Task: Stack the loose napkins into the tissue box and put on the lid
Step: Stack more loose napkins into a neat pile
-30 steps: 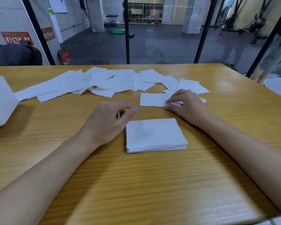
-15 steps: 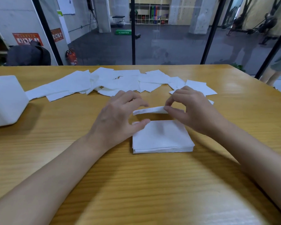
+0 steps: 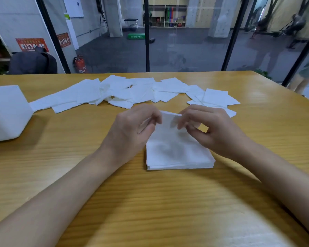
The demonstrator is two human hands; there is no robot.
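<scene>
Step, likely: laying one napkin [image 3: 168, 127] on the stack [image 3: 178, 157]. Do it well: square the corners to the stack edges, lower flat, let go with both hands together, don't nudge the stack.

Left hand [image 3: 132, 127]: fingers curled, thumb and fingertips pinch the napkin's far-left corner. Right hand [image 3: 214, 129]: same pinch on the far-right corner. Forearms angle inward, hands close together.

Napkin hangs between the hands, near edge already on the stack just below them. Loose napkins [image 3: 132, 93] lie beyond the fingertips. White box [image 3: 5, 113], probably the tissue box, sits well left of the left hand. Lid: can't tell.
</scene>
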